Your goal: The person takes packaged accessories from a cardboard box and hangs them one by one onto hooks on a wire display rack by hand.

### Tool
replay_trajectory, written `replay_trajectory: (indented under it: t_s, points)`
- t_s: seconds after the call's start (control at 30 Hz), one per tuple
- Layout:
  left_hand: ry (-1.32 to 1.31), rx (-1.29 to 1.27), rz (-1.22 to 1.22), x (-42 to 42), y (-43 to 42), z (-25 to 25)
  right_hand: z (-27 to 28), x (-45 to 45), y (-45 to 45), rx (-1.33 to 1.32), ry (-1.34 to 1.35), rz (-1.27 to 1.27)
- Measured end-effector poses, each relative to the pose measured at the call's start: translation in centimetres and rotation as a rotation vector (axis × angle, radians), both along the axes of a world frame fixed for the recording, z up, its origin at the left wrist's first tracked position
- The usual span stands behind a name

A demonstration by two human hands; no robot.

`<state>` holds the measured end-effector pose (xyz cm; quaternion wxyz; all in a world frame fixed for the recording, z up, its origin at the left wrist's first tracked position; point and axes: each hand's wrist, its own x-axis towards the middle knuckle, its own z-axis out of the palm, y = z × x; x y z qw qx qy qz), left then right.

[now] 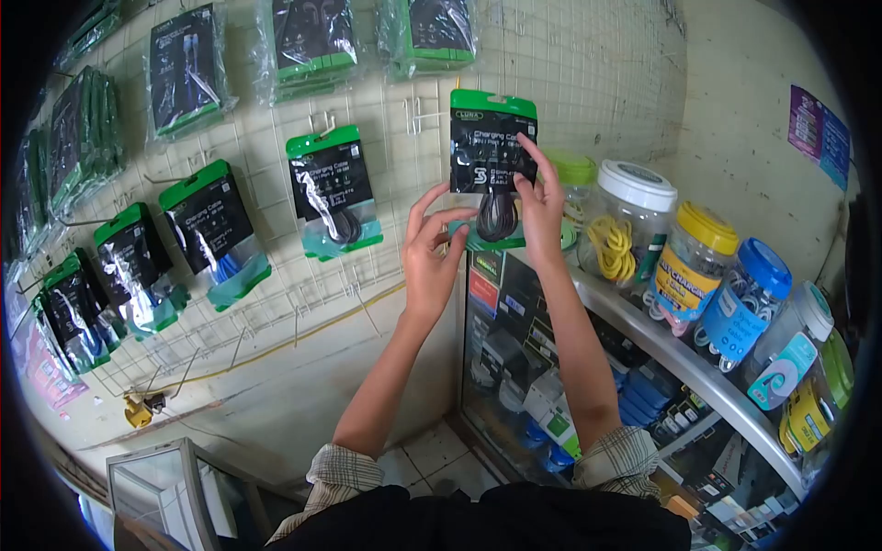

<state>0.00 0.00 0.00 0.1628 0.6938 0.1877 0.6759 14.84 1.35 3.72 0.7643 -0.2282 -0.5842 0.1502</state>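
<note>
A charging cable pack [494, 138], black and green with a coiled dark cable showing in its clear lower part, is held upright before the wire grid. My right hand [540, 207] grips its right side, with fingertips on the black front. At the lower left edge, my left hand [434, 243] has bent fingers and a thumb against the pack. A bare wire hook [413, 118] sticks out just left of the pack. Further left, a similar cable pack [329, 188] hangs on its own hook. Whether the held pack touches a hook behind it is hidden.
More packs [216, 234] hang in rows on the wire grid [386, 184]. To the right, a glass display case [661, 340] carries several lidded jars [694, 262] along its top. A small glass-sided cabinet [152, 487] stands low on the left.
</note>
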Motion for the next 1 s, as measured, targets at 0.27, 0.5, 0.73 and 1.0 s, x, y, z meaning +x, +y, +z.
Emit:
replay_trajectory:
  t_s: [0.27, 0.5, 0.73, 1.0]
  points:
    - [-0.018, 0.035, 0.143, -0.5, 5.4, -1.7, -2.0, -1.1, 7.7, 0.002, -0.067, -0.103]
    - [0.077, 0.053, 0.422, -0.3, 10.3, -4.2, -3.5, -3.6, 14.3, -0.004, -0.296, -0.348]
    - [-0.052, -0.102, 0.447, 0.5, 15.2, -6.2, -4.2, -5.8, 19.9, 0.029, -0.390, -0.426]
    - [-0.059, -0.206, 0.286, 0.4, 13.0, -6.0, -4.3, -5.3, 17.9, -0.103, -0.428, -0.376]
